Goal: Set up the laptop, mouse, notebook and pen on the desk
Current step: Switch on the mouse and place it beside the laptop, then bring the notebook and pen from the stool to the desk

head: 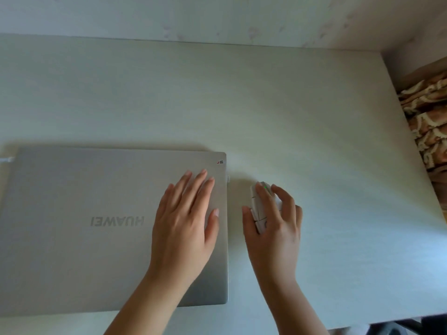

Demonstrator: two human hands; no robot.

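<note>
My left hand [185,221] lies flat, fingers spread, on the closed laptop [96,226]. My right hand [273,226], fingers curled, grips the white mouse [260,209] on the surface [290,105] just beside.

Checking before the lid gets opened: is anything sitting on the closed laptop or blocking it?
Only the left hand rests flat on the closed laptop. The mouse, under the right hand, sits on the desk beside it, apart.
</note>
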